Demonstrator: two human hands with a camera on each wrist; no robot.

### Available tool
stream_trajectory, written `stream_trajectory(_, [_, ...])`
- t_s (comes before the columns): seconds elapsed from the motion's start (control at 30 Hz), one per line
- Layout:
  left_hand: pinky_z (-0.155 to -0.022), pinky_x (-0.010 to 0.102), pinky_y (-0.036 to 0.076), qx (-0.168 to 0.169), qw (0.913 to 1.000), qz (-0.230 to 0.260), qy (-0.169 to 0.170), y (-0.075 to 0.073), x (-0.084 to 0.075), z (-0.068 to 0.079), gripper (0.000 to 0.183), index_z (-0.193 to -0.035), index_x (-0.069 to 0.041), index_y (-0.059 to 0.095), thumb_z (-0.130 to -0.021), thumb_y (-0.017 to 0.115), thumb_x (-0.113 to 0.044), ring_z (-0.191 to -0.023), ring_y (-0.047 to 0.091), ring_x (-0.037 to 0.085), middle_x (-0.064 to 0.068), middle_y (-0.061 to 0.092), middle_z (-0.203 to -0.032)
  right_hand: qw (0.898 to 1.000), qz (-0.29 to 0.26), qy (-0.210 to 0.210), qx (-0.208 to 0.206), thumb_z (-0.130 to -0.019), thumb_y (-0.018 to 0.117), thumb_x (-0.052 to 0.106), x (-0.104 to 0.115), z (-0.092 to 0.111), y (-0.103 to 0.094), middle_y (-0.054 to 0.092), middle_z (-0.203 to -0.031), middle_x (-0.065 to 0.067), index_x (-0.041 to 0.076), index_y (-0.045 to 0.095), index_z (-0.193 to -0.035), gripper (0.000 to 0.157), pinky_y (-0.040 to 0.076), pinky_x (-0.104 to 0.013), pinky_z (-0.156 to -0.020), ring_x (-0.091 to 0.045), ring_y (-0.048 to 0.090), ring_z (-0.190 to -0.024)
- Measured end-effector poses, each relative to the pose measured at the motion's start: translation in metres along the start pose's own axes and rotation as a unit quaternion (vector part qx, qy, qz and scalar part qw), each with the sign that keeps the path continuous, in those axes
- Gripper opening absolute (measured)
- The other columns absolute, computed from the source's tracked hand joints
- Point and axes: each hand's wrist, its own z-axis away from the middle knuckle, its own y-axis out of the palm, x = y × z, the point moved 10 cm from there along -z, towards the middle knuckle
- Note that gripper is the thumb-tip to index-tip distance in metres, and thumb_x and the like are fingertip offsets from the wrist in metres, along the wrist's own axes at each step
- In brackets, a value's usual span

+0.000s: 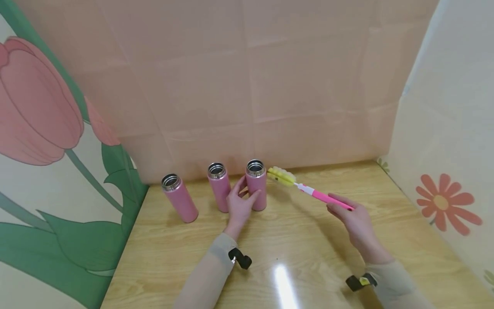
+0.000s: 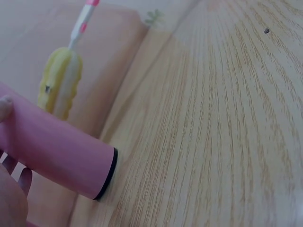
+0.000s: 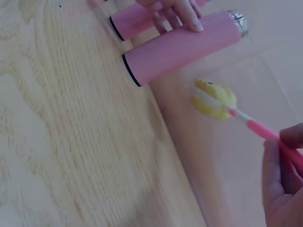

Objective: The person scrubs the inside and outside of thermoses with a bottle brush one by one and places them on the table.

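Before a pinkish sheet (image 1: 308,86), on a wood-grain table (image 1: 305,240), saw three open pink bottles (image 1: 219,189). Noted left hand (image 1: 238,207) gripping the rightmost bottle (image 1: 256,183); right hand (image 1: 358,218) clutching a pink-handled brush (image 1: 305,188) above the table, yellow head (image 1: 281,175) near that bottle.

Three bottles stand upright in a row on the table (image 1: 293,244), in front of the rear panel (image 1: 278,86). The left bottle (image 1: 181,201) is set slightly forward, apart from the middle bottle (image 1: 219,191). The right bottle (image 1: 260,191) is located near the middle bottle, with the left grip (image 1: 240,207) at its left side. The brush (image 1: 306,189) is positioned above the table, right of the right bottle; its head points left, its handle lies in the right grip (image 1: 359,221). Side panels (image 1: 436,128) flank the table left and right.
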Motion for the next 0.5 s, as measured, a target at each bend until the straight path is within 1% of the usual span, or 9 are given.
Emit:
stream_trajectory(0.1, [-0.099, 0.048, 0.059, 0.002, 1.0000, 0.006, 0.000, 0.000, -0.001, -0.001, 0.065, -0.142, -0.009, 0.068, -0.083, 0.095, -0.010, -0.121, 0.069, 0.028, 0.012, 0.073, -0.133, 0.998, -0.048, -0.017, -0.026, -0.098, 0.080, 0.013, 0.005, 0.001, -0.004, 0.077, -0.111, 0.010, -0.006, 0.061, -0.146, 0.055, 0.058, -0.021, -0.091, -0.005, 0.075, -0.100])
stream_trajectory(0.17, [-0.100, 0.047, 0.059, 0.004, 1.0000, 0.004, -0.008, 0.001, 0.001, -0.001, 0.065, -0.142, -0.011, 0.068, -0.083, 0.095, -0.011, -0.120, 0.069, 0.026, 0.010, 0.073, -0.133, 0.994, -0.085, -0.033, -0.052, -0.097, 0.081, 0.011, 0.011, 0.001, -0.007, 0.078, -0.109, 0.006, -0.006, 0.065, -0.141, 0.049, 0.058, -0.022, -0.091, -0.007, 0.076, -0.099])
stream_trajectory(0.27, [-0.100, 0.046, 0.059, 0.006, 0.9999, 0.005, -0.009, 0.001, 0.001, -0.003, 0.065, -0.143, -0.012, 0.068, -0.083, 0.095, -0.012, -0.121, 0.069, 0.025, 0.009, 0.073, -0.134, 0.985, -0.135, -0.061, -0.090, -0.095, 0.082, 0.007, 0.023, -0.001, -0.009, 0.079, -0.105, 0.001, -0.006, 0.070, -0.130, 0.039, 0.059, -0.026, -0.091, -0.009, 0.077, -0.096])
stream_trajectory(0.33, [-0.100, 0.047, 0.059, 0.005, 1.0000, 0.006, -0.006, 0.001, 0.001, -0.003, 0.065, -0.142, -0.012, 0.068, -0.083, 0.095, -0.013, -0.122, 0.069, 0.026, 0.008, 0.072, -0.134, 0.977, -0.166, -0.079, -0.111, -0.094, 0.082, 0.004, 0.030, -0.003, -0.010, 0.080, -0.103, -0.003, -0.005, 0.073, -0.122, 0.031, 0.059, -0.029, -0.092, -0.011, 0.077, -0.094])
stream_trajectory(0.43, [-0.102, 0.048, 0.058, 0.006, 1.0000, -0.003, -0.001, 0.001, 0.001, -0.002, 0.065, -0.143, -0.012, 0.067, -0.084, 0.095, -0.014, -0.123, 0.068, 0.026, 0.008, 0.071, -0.136, 0.965, -0.198, -0.102, -0.136, -0.095, 0.080, 0.002, 0.040, -0.005, -0.012, 0.081, -0.102, -0.006, -0.006, 0.073, -0.119, 0.027, 0.060, -0.030, -0.091, -0.014, 0.078, -0.092])
stream_trajectory(0.5, [-0.103, 0.050, 0.057, 0.008, 0.9999, -0.010, -0.001, 0.001, 0.001, -0.001, 0.066, -0.144, -0.012, 0.065, -0.084, 0.094, -0.016, -0.125, 0.066, 0.027, 0.008, 0.070, -0.138, 0.958, -0.210, -0.124, -0.153, -0.095, 0.079, 0.001, 0.049, -0.005, -0.014, 0.080, -0.101, -0.008, -0.008, 0.073, -0.118, 0.025, 0.062, -0.030, -0.088, -0.015, 0.077, -0.089])
